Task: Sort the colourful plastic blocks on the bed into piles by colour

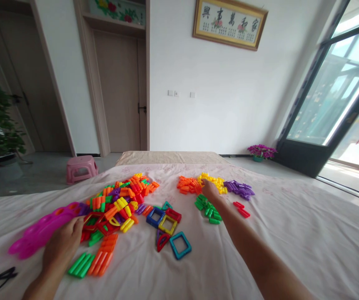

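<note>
My left hand (63, 241) is at the left of a mixed heap of plastic building pieces (125, 204). Its fingers are closed at the edge of a red magnetic tile (93, 221), a hollow frame. My right hand (210, 191) reaches to the near side of a yellow pile of pieces (218, 183), fingers curled down; whatever they hold is hidden. Close around it lie an orange pile (188, 185), a green pile (209, 209) and a purple pile (239, 189). Two red pieces (241, 209) lie right of my forearm.
Between the heaps are magnetic tiles, including a yellow square (168, 225) and a teal square (180, 245). A pink plastic piece (48, 227) borders the heap. Green sticks (81, 265) and orange sticks (103, 258) lie nearer. Glasses (0, 277) rest on the wrinkled cloth (279, 250).
</note>
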Tool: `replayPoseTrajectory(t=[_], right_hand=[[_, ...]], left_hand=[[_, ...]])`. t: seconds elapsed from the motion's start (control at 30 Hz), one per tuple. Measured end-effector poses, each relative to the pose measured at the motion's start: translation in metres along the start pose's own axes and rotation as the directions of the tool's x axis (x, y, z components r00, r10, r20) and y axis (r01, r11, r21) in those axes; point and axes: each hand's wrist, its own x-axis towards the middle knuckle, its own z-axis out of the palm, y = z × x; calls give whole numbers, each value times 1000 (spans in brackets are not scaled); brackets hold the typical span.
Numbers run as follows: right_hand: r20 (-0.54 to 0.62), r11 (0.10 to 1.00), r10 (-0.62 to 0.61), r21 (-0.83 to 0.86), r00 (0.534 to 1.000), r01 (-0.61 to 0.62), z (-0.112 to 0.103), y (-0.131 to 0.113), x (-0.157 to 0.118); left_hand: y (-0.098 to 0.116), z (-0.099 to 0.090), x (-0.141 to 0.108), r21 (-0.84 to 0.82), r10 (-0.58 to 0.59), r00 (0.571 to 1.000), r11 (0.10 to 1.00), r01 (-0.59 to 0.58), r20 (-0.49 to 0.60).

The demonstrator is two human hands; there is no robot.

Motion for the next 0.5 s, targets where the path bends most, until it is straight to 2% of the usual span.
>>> replayPoseTrajectory(t=[0.37,0.5], right_hand=[[85,994,-86,-64,993,91,16,-11,1],[114,986,-150,-53,982,156,15,-17,1]], left_hand=[[2,-1,-2,11,10,1000,1000,-10,-10],[2,-2,-1,-3,8,1000,1000,-8,-8]])
